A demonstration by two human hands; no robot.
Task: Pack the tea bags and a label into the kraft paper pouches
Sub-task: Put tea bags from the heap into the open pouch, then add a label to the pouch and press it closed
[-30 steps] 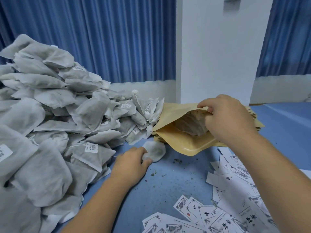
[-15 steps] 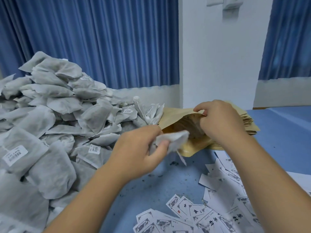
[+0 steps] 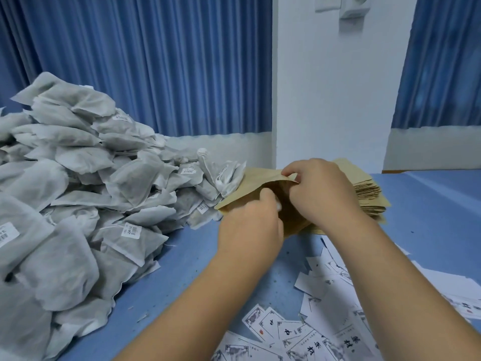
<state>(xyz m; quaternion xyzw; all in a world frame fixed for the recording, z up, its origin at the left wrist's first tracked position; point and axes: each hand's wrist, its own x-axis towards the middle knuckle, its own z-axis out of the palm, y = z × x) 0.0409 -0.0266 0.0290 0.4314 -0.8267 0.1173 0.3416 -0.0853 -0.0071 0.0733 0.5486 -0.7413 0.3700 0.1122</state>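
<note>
Insertion | tea bag (image 3: 277, 204) clasped in left hand (image 3: 250, 226) at mouth of pouch (image 3: 250, 182), lip pinched by right hand (image 3: 321, 195) | best slid flat, mouth held wide

The right hand (image 3: 320, 194) holds the top edge of a pouch (image 3: 250, 182), and left of it the left hand (image 3: 251, 222) holds a tea bag (image 3: 277, 204) in the pouch's mouth. The pouch lies on a stack of pouches (image 3: 369, 195) under the right hand. A pile of tea bags (image 3: 91, 204) sits left of the left hand; labels (image 3: 325, 321) lie on the table (image 3: 182, 269) nearer the person than both hands.
</note>
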